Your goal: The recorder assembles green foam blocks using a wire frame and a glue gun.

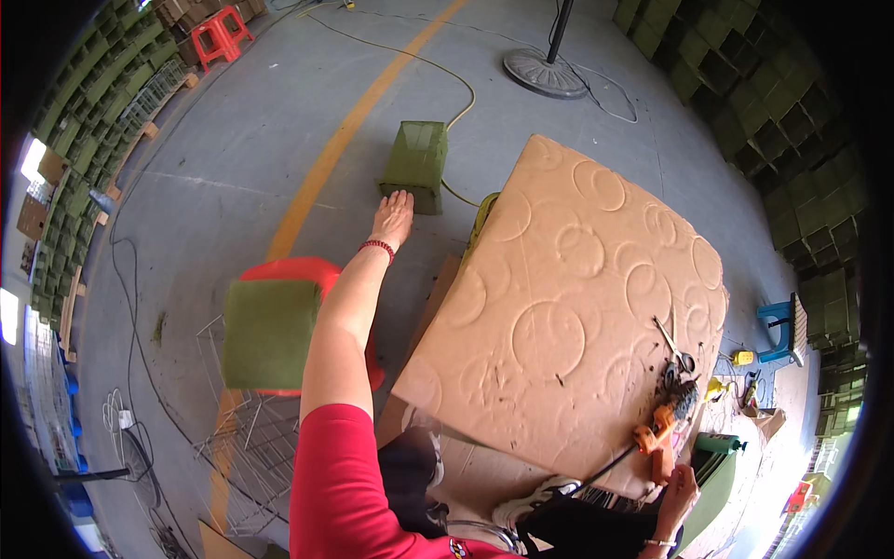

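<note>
- Cardboard (559, 373) as landmark; on its right part, scissors (670, 343), a dark clump (678, 393) and an orange glue gun (659, 434) with a black cable.
- Off the upper left of cardboard, on the floor: green box (416, 158), with left hand (395, 214) at its near rim, fingers together, narrow and extended; cannot tell whether gripping.
- Just off the lower right of cardboard, near the glue gun: right hand (682, 492), fingers curled; cannot tell whether holding anything.
- Left of cardboard, crowding the floor: red stool (289, 268) under a second green box (270, 334), partly behind the left arm; wire racks (256, 447) below.
- Beyond cardboard: pole base (545, 73); thin cord (473, 91) running behind the green box toward cardboard.
- Right of cardboard: blue stool (775, 331), green bottle (717, 443).
- Counted: two red stools, one far off at upper left; one blue stool; one glue gun; one pair of scissors; stacks (745, 121) on both sides, too many to count.
- Cardboard brown, pressed with overlapping rings; green box smooth, straight-sided, flared at the rim; racks of bare wire; pole base round, ridged.
</note>
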The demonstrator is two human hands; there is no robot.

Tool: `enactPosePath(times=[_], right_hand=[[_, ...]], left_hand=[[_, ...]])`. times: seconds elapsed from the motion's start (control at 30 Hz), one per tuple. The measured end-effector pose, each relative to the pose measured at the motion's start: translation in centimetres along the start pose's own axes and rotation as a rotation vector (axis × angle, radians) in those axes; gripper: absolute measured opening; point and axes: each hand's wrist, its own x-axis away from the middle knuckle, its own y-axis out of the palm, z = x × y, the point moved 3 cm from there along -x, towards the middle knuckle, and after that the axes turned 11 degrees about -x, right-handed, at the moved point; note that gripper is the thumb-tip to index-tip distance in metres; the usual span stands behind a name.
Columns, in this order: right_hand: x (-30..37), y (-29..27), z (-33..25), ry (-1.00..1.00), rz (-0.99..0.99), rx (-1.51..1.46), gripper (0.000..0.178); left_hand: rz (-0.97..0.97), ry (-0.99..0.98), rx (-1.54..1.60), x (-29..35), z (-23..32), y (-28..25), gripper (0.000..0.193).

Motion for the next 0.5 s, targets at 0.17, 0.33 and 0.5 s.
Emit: enactPosePath(times=[0.17, 0.33, 0.5], right_hand=[[-0.7, 1.2, -0.2, 0.003, -0.001, 0.066, 0.009], [-1.1, 2.2, 0.8, 0.059, 0.035, 0.095, 0.008], [-1.3, 2.4, 0.4, 0.029, 0.026, 0.179, 0.010]], left_hand=[[-0.005, -0.014, -0.036, -7.0, 0.2, 3.6, 0.054], [-0.110, -0.054, 0.042, -9.6, 0.1, 5.9, 0.052], [-0.100, 0.075, -0.045, -6.1, 1.9, 5.2, 0.037]])
